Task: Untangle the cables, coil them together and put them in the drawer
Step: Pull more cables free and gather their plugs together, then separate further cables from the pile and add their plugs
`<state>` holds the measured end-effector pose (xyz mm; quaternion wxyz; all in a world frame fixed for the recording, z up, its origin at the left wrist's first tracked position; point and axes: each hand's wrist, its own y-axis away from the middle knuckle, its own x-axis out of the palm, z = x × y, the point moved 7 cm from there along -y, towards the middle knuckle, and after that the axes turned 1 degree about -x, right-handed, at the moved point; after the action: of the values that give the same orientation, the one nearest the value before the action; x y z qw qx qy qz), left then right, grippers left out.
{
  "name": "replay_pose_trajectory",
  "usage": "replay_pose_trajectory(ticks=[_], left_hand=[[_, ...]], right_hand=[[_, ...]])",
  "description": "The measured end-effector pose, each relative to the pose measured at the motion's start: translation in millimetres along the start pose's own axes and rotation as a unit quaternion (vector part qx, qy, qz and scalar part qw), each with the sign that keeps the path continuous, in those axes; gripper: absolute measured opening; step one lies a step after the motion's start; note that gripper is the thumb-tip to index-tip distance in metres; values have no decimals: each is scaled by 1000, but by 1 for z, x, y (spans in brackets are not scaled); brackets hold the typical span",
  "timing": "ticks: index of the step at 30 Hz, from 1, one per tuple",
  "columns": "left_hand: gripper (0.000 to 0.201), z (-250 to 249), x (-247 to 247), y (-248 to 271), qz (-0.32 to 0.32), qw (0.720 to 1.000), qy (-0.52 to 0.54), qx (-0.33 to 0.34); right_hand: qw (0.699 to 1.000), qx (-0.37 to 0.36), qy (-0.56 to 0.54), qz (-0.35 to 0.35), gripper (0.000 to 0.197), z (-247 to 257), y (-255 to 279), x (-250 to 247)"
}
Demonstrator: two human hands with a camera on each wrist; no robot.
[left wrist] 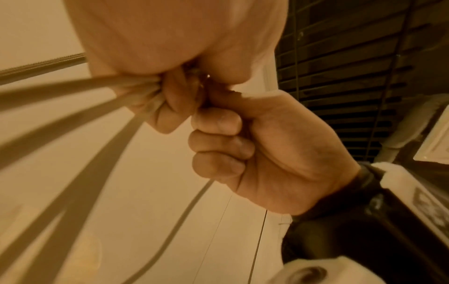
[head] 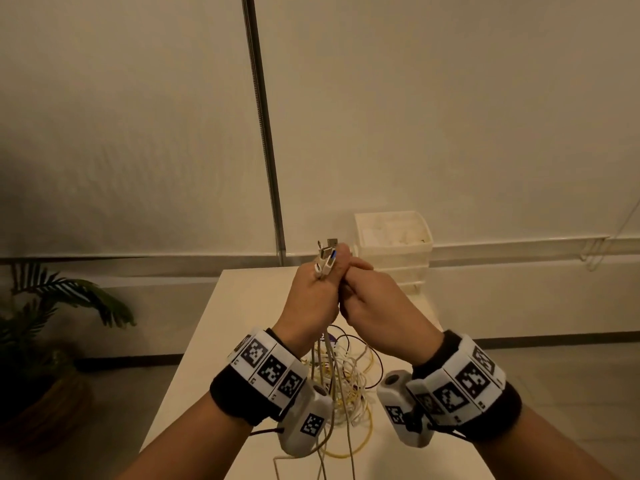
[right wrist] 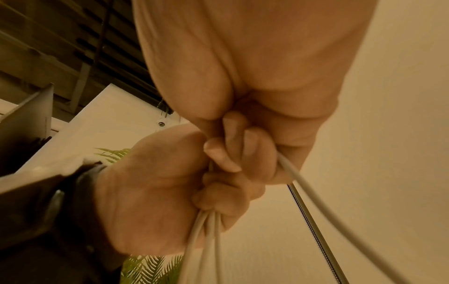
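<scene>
Both hands are raised together above the table. My left hand grips a bundle of white cables in its fist, and their USB plugs stick up past the thumb. Pressed against it, my right hand has its fingers curled round one white cable that hangs from it. Below the hands the cables drop into a loose tangle of white, yellow and dark wires lying on the table. The left wrist view shows the right hand closed as a fist beside the left hand.
A white plastic drawer unit stands at the table's far right corner. A potted plant sits on the floor to the left. A metal pole runs up the wall behind the table.
</scene>
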<state>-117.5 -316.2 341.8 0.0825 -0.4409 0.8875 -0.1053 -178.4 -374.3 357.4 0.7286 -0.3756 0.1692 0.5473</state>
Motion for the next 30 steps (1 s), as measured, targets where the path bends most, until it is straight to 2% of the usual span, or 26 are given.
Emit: replay_pose_trajectory(ticks=[4, 7, 12, 16, 22, 24, 26, 28, 30], left_hand=[[53, -9, -15, -5, -39, 998, -30, 42], [51, -19, -27, -5, -52, 996, -9, 69], [52, -40, -82, -15, -140, 983, 84, 82], [57, -47, -109, -21, -144, 969, 187, 76], [55, -71, -160, -14, -237, 964, 70, 103], [54, -75, -160, -14, -191, 977, 22, 97], [36, -69, -130, -11, -79, 985, -122, 95], [10, -42, -83, -3, 59, 951, -289, 91], [7, -4, -46, 4, 150, 916, -366, 69]], right_hand=[[998, -49, -35, -28, 20, -3, 5, 3], [994, -67, -71, -39, 20, -9, 10, 5], [995, -18, -92, 39, 22, -49, 22, 24], [994, 18, -88, 58, 24, -83, 21, 34], [990, 41, -98, 93, 26, -109, 21, 47], [991, 58, -94, 68, 26, -117, 17, 42], [992, 61, -103, 38, 27, -115, 12, 35], [994, 33, -98, 41, 27, -97, 3, 31], [994, 7, -84, 69, 25, -79, -7, 32]])
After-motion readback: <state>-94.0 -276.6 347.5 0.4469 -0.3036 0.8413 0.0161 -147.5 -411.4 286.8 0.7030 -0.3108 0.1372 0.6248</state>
